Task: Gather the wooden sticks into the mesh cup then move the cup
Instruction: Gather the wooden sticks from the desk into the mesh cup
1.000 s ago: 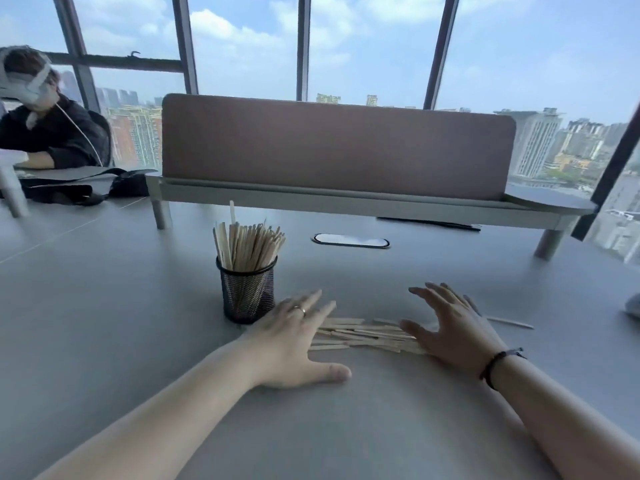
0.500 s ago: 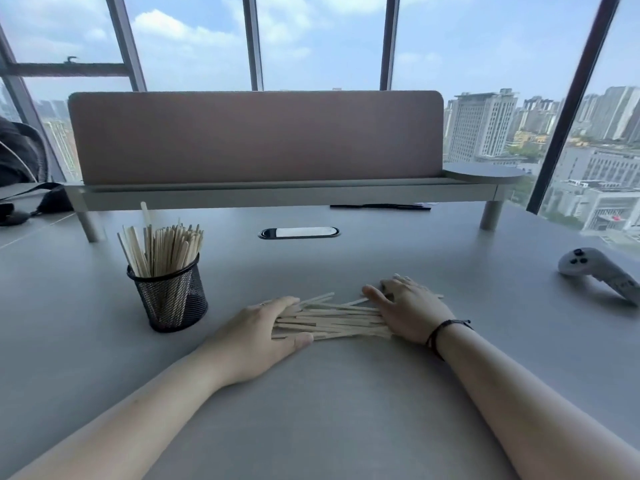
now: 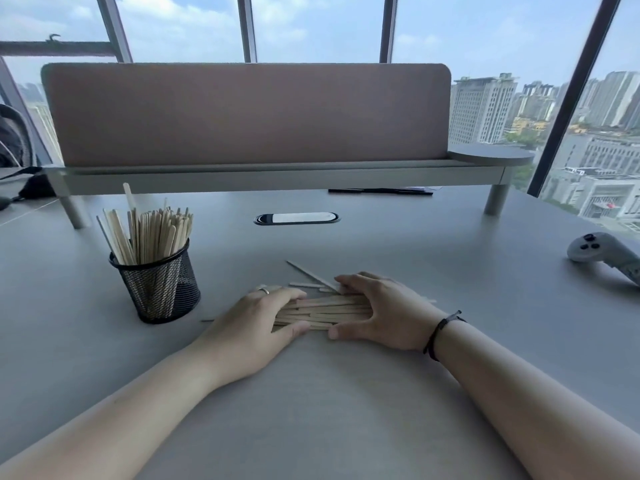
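My left hand (image 3: 258,320) and right hand (image 3: 384,311) cup the loose wooden sticks (image 3: 323,311) on the surface (image 3: 311,410), right of the mesh cup (image 3: 157,285). Fingers curl round the bundle's ends. They look light, stiff and slippery, so I'd squeeze from both ends, then grip mid-bundle.

Pale, flat wooden sticks (image 3: 325,311) are lying bunched lengthwise on the grey table; a few strays are sitting just behind. The black wire-mesh cup (image 3: 159,287) is standing upright to their left, holding more sticks.
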The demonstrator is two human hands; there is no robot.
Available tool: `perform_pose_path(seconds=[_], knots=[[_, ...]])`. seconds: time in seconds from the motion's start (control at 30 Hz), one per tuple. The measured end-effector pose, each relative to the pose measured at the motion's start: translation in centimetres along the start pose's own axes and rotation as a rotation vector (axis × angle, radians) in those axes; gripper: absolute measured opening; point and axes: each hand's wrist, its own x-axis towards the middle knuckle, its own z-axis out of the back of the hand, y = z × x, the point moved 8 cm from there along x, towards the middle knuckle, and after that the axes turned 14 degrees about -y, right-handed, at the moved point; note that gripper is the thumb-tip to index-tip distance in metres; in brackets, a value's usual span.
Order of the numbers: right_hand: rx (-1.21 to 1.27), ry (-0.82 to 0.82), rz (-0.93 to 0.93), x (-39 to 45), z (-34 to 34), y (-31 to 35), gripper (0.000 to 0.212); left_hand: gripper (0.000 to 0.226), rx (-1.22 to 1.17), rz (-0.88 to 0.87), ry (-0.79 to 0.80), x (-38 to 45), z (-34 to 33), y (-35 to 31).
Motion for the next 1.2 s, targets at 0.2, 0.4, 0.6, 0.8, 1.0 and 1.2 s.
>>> perform_pose_path(seconds=[0.2,0.4,0.6,0.8,1.0,1.2], knots=[[0.035,-0.077,0.015,0.1,0.2,0.3,0.083,0.042,-0.028,0.028,0.012,0.1,-0.3,0.2],[0.013,-0.122,0.020,0.2,0.1,0.4,0.076,0.031,-0.031,0.025,0.052,0.1,-0.7,0.2],[0.009,-0.151,0.019,0.2,0.3,0.5,0.049,0.018,-0.056,-0.034,-0.008,0.0,-0.1,-0.5],[0.008,-0.180,0.030,0.2,0.5,0.7,0.046,0.026,-0.023,-0.066,-0.042,0.1,0.2,-0.1],[0.005,-0.216,0.057,0.2,0.8,1.1,0.048,0.013,0.360,-0.299,-0.109,0.4,1.4,-1.6],[-0.008,-0.214,0.046,0.4,0.7,0.8,0.048,0.013,0.552,-0.306,-0.136,0.7,2.8,-0.6]])
